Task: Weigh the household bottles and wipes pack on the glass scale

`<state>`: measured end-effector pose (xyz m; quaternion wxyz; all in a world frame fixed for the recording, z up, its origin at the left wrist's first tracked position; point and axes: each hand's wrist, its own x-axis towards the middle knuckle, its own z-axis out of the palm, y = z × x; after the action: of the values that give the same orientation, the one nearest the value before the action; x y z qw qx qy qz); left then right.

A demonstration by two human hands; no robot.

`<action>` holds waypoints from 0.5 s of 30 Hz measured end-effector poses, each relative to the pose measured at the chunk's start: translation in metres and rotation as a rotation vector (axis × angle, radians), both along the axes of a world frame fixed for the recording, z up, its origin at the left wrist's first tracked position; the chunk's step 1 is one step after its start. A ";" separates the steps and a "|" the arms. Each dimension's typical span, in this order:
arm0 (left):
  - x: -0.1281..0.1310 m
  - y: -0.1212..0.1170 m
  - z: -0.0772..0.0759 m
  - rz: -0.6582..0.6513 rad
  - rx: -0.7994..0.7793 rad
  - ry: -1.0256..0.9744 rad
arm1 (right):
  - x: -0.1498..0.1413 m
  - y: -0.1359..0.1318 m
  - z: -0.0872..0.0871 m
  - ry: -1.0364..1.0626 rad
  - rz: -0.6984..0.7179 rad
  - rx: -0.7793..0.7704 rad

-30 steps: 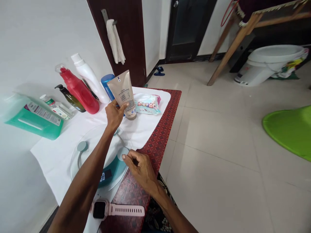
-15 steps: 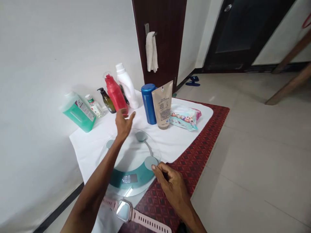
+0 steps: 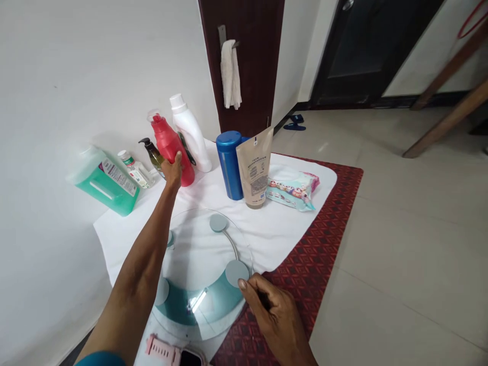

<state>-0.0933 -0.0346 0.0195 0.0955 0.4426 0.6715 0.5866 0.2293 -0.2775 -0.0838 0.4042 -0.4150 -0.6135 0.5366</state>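
My left hand [image 3: 173,170] reaches to the back of the white cloth [image 3: 282,229] and wraps its fingers round the lower part of a red bottle [image 3: 170,147], which stands upright. My right hand [image 3: 270,310] rests on the red patterned mat [image 3: 324,239], fingers curled loosely, its fingertips touching the near right rim of a round glass scale [image 3: 202,269]. A beige tube [image 3: 254,168] stands on its cap beside a blue canister [image 3: 229,162], free of both hands.
Along the wall stand a white bottle [image 3: 188,132], a dark pump bottle [image 3: 153,152], a small clear bottle [image 3: 135,168] and a green refill jug [image 3: 104,180]. A wipes packet [image 3: 292,190] lies right of the tube. A pink watch [image 3: 175,355] lies near me. Tiled floor is to the right.
My left hand let go of the beige tube, which now stands alone, swept left across the cloth and closed on the red bottle. The right hand stayed by the scale.
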 end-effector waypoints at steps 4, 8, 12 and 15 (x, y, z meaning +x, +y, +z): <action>0.003 -0.015 0.001 0.176 0.033 -0.133 | -0.001 -0.001 0.005 0.009 0.000 -0.011; 0.001 -0.050 0.004 0.256 0.073 -0.139 | 0.000 0.000 0.007 0.001 0.006 -0.023; 0.004 -0.096 0.017 0.256 0.102 -0.097 | 0.000 0.001 0.009 -0.004 0.004 -0.006; 0.012 -0.140 0.036 0.214 0.164 -0.069 | -0.001 0.002 0.010 0.003 -0.004 0.002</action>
<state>-0.0814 -0.1750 0.0556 0.0189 0.3540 0.6610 0.6613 0.2281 -0.2759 -0.0738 0.4065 -0.4150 -0.6126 0.5360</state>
